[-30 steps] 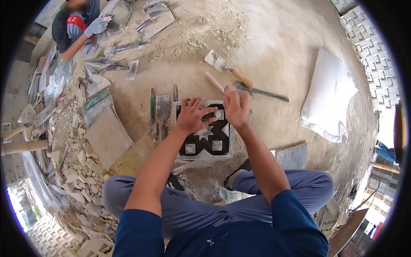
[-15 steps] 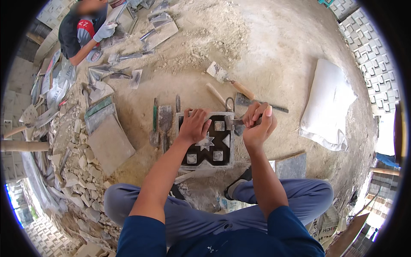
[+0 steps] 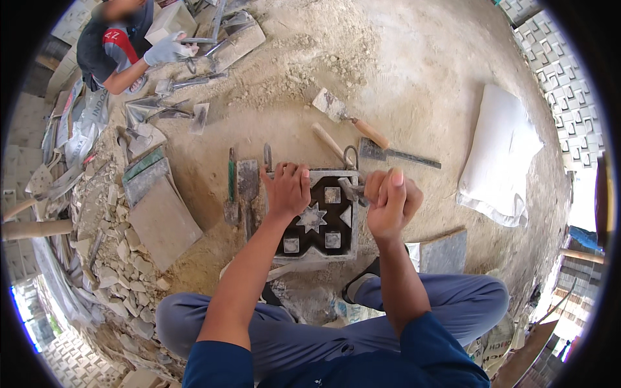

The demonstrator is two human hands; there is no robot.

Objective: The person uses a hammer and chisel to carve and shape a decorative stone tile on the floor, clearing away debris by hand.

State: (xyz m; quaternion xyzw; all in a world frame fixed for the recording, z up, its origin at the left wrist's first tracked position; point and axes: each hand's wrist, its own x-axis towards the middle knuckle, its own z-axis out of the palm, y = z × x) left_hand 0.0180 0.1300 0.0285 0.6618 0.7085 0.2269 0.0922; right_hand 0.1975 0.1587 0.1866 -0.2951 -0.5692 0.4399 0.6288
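Preferably, steady patterned mould (image 3: pixel 317 258), flat on dusty ground (image 3: pixel 414 110) between feet: left hand (image 3: pixel 288 193) on upper-left edge, fingers spread. Right hand's (image 3: pixel 393 205) fingers wrap metal hand tool (image 3: pixel 351 189) at upper-right corner; light, controlled contact should spare central star (image 3: pixel 312 218).

Floor (image 3: pixel 420 58): dusty, pale tan
Block stack (image 3: pixel 563 97): pale, patterned, upper right
Daylight (image 3: pixel 24 317): bright at the lower left edge
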